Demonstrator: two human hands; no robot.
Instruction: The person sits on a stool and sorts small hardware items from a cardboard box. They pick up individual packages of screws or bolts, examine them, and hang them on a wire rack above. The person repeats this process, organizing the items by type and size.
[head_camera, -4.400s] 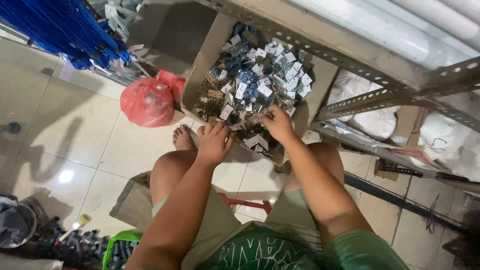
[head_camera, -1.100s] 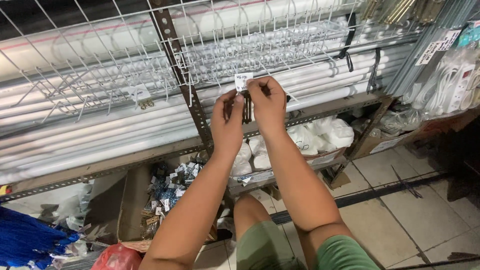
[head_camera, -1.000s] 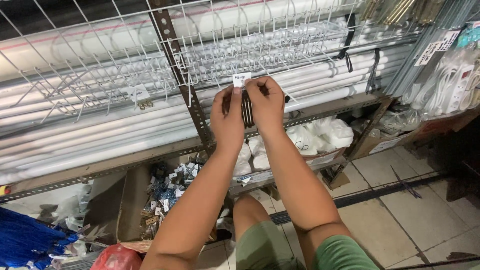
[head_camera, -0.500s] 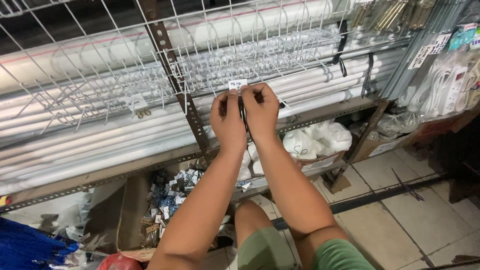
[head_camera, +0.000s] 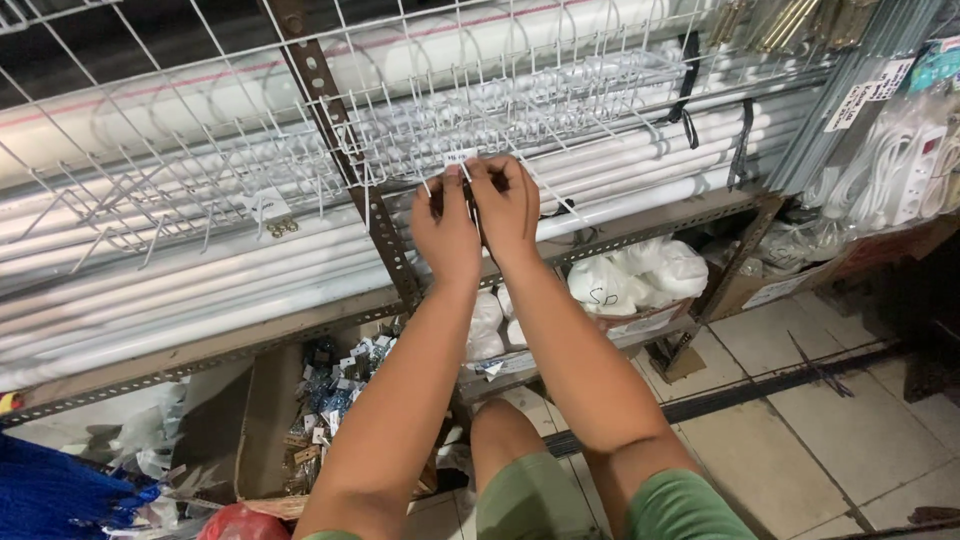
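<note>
From my head camera, my left hand (head_camera: 446, 232) and right hand (head_camera: 508, 208) are pressed side by side, fingers pinched shut on a small dark packet with a white tag (head_camera: 461, 158), held up against the white wire rack (head_camera: 200, 150) at one of its hooks. Compared with half a second ago my hands sit slightly higher and closer to the wire, the tag now touching the mesh. Below, the cardboard box of small packets (head_camera: 330, 385) lies on the floor beside my knee, and white tubes (head_camera: 150, 300) lie behind the rack.
</note>
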